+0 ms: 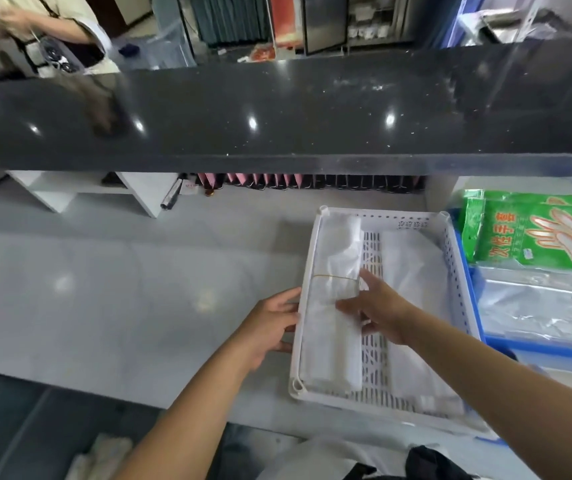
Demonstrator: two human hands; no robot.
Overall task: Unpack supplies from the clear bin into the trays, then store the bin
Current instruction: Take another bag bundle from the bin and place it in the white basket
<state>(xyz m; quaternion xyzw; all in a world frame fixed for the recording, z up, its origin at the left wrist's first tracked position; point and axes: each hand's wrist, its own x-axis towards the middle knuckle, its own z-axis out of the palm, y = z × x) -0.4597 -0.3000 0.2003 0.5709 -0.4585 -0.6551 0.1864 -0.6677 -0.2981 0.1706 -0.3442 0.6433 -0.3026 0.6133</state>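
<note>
A rubber-banded bundle of clear plastic bags (pixel 335 296) lies along the left side of the white perforated tray (pixel 451 271). The right hand (pixel 378 313) rests on it, fingers spread. The left hand (pixel 270 327), fingers relaxed, touches the tray's outer left wall. Green glove packets (pixel 534 230) show partial Chinese lettering.

Head camera looks forward and down, close over the counter (pixel 104 289), edges seemingly warped.

White perforated plastic tray (pixel 315 237); glossy speckled black stone counter (pixel 277 109).
</note>
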